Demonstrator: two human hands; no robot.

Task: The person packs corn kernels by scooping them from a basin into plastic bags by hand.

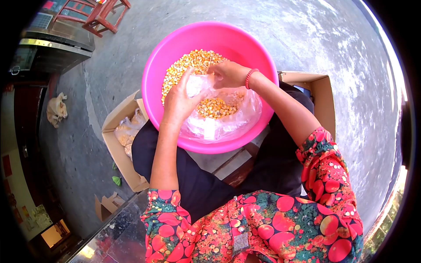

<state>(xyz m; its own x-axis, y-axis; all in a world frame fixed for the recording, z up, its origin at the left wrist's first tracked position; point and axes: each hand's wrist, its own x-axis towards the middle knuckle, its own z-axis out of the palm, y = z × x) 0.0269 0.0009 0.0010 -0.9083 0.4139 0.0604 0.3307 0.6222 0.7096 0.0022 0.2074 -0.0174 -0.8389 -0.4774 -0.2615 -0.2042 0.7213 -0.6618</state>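
Observation:
A large pink basin (154, 65) rests at my lap, with loose yellow corn kernels (198, 60) over its bottom. Inside it, nearer to me, lies a clear plastic bag (250, 107) with more kernels showing in it. My left hand (179, 100) is at the bag's left side, thumb and fingers curved round the crumpled plastic. On the other side my right hand (229, 74), with a red bracelet (249, 79) at the wrist, pinches the bag's upper edge. The fingertips of the right hand are partly hidden by the plastic.
A cardboard box (115, 115) at the left holds filled plastic bags (128, 131). Another cardboard box (323, 94) stands at the right. Farther off are a red wooden chair (103, 17), a dark cabinet (61, 52) and a pale crumpled sack (57, 109) on the concrete floor.

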